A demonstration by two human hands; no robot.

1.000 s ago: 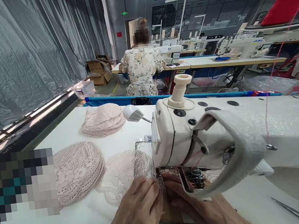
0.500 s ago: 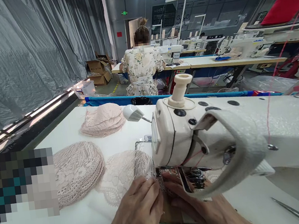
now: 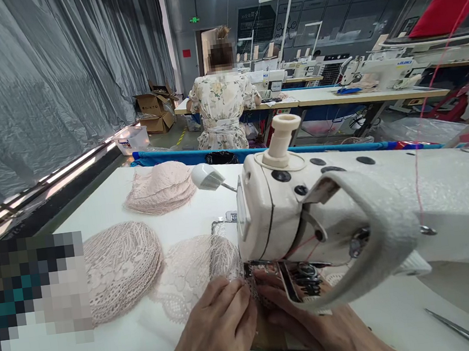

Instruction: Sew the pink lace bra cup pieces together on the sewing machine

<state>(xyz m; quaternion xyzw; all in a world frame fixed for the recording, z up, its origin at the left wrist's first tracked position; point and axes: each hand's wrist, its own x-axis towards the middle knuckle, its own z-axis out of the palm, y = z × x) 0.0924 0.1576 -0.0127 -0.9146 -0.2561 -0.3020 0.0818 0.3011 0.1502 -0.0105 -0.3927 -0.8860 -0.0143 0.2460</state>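
Note:
A white sewing machine (image 3: 327, 204) with pink thread stands before me, its needle area partly hidden by the head and my fingers. My left hand (image 3: 219, 325) is closed on the edge of a pale pink lace piece (image 3: 186, 272), which spreads out to the left of the needle. Under the machine head, my right hand (image 3: 307, 320) reaches in with fingers stretched along the lace edge, pressing it to the bed; the machine covers part of the fingers. Left of the lace lies a stack of lace cups (image 3: 125, 263). Another pale pink stack (image 3: 159, 187) sits farther back.
Tweezers (image 3: 458, 327) lie on the white table at the right. A small lamp (image 3: 208, 177) juts from the machine head. Beyond the blue table edge (image 3: 172, 156), a person in a floral dress (image 3: 224, 108) sits at another table. Cardboard boxes (image 3: 155, 111) stand by the curtain.
Both hands and the lace stay almost in place. The view shifts very slightly.

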